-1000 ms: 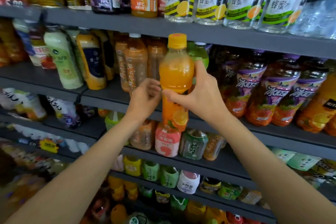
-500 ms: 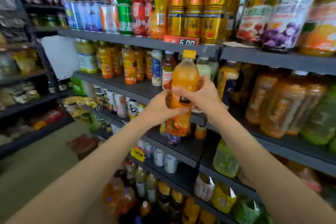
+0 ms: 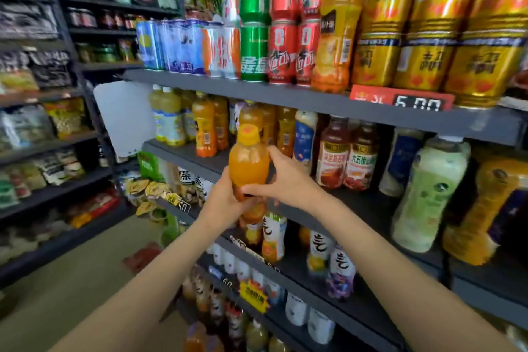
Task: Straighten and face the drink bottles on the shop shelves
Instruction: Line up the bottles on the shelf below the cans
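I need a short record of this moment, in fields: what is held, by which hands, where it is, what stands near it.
held item: orange drink bottle, yellow cap, upright
left hand: grips the bottle's lower part
right hand: grips its middle from the right side
position: in the air, in front of the second shelf
above: shelf of cans, with red price tag
nearby right: red-label bottles
image: some motion blur

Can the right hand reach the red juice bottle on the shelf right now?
Probably not right away. The right hand is busy: with the left hand, it holds the orange bottle. The red juice bottle stands at the shelf front with nothing before it, so a freed hand could likely get there.
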